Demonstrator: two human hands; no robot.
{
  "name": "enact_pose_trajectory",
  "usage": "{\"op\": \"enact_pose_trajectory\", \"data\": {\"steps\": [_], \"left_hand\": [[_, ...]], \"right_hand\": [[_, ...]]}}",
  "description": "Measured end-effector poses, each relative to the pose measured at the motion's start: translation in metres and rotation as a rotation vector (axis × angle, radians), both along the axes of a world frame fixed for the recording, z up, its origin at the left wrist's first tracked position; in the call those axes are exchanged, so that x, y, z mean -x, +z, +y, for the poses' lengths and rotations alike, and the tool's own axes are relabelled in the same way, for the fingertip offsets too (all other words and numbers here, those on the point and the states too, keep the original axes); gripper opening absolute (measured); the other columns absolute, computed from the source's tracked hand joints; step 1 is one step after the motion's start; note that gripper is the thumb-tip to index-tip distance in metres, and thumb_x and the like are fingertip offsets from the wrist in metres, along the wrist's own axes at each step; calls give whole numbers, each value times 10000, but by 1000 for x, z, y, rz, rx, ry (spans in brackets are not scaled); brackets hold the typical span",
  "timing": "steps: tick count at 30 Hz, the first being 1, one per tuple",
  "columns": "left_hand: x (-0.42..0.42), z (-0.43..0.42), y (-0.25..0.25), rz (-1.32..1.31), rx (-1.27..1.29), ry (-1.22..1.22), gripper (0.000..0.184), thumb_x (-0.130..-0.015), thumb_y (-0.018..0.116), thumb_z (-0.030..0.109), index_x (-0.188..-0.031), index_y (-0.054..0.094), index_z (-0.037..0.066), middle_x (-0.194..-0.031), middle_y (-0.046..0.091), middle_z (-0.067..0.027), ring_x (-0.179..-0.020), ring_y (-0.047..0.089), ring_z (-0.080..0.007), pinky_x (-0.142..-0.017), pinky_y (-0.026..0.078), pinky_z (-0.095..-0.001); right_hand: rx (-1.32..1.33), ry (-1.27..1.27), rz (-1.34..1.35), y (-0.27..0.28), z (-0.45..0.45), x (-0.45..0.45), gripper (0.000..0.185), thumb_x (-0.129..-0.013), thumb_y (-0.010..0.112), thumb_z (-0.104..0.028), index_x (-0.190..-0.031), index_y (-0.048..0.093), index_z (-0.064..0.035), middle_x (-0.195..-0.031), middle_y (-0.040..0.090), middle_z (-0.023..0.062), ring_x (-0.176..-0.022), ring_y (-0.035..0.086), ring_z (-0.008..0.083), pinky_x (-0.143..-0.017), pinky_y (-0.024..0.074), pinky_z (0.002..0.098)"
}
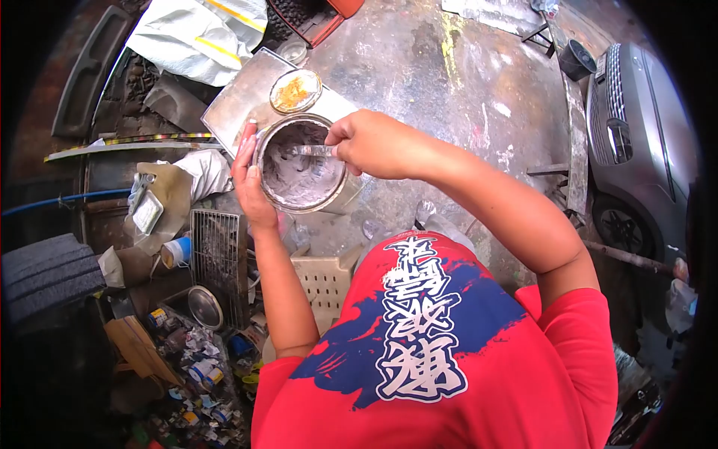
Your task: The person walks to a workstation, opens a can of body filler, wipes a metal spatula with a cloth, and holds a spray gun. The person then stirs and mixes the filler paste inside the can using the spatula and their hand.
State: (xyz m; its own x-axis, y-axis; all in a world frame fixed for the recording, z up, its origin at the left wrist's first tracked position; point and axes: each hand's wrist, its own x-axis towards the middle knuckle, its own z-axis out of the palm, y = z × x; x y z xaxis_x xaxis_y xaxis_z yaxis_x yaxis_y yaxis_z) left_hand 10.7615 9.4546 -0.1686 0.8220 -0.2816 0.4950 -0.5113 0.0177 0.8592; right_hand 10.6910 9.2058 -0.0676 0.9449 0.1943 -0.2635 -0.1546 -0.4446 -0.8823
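Observation:
A metal can (350, 196) of thick grey-mauve paste (314, 181) stands in front of me, its mouth facing up. Against the can's left side rests my left hand (253, 176), open, its fingers stretched out along the wall near the rim. My right hand (378, 146) is closed around a flat metal scraper (313, 150), which reaches into the can; its far end is at the paste. Just beyond the can, a round lid (296, 90) smeared with orange-yellow lies on a pale board (238, 93).
A plastic stool (321, 280) is close to my body. Left are a metal grille (217, 258) and a litter-filled heap (198, 367). White sacks (198, 37) lie at the upper left. A grey car (643, 135) stands at right beside a bench (576, 142).

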Motion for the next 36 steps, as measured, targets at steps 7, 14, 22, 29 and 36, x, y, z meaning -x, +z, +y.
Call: {"op": "enact_pose_trajectory", "data": {"steps": [7, 14, 22, 29, 36], "left_hand": [[-10, 17, -4, 222, 147, 88, 496, -1037, 422, 302, -1365, 519, -58, -1333, 591, -178, -1223, 585, -261, -1084, 440, -407], [-9, 19, -6, 200, 112, 107, 511, -1029, 429, 306, -1360, 525, -71, -1342, 589, -180, -1228, 580, -264, -1089, 434, -408], [-1, 11, 5, 182, 49, 96, 545, -1010, 440, 324, -1351, 538, -90, -1359, 585, -199, -1259, 560, -276, -1122, 401, -413], [-20, 19, -10, 208, 138, 47, 527, -1018, 429, 307, -1359, 527, -82, -1351, 589, -197, -1245, 571, -280, -1105, 424, -422], [-23, 25, -11, 286, 162, 73, 516, -1036, 411, 311, -1373, 506, -69, -1339, 593, -190, -1235, 579, -273, -1095, 436, -424]], "right_hand": [[590, 259, -294, 15, 21, -12, 226, -887, 570, -104, -1041, 717, -30, -930, 736, 193, -897, 727, 356, -760, 566, 474], [644, 328, -417, -39, 63, -38, 187, -850, 605, -72, -994, 715, -26, -903, 742, 181, -876, 735, 355, -737, 586, 480], [587, 485, -432, -41, 61, -29, 172, -825, 626, -83, -919, 762, -33, -904, 749, 186, -855, 746, 344, -719, 597, 455], [677, 605, -465, -38, 45, -29, 172, -846, 601, -101, -930, 744, -58, -871, 739, 175, -841, 741, 355, -727, 593, 472], [679, 412, -553, -3, 20, -24, 173, -864, 599, -111, -951, 736, -54, -868, 737, 172, -846, 740, 354, -740, 591, 476]]}}
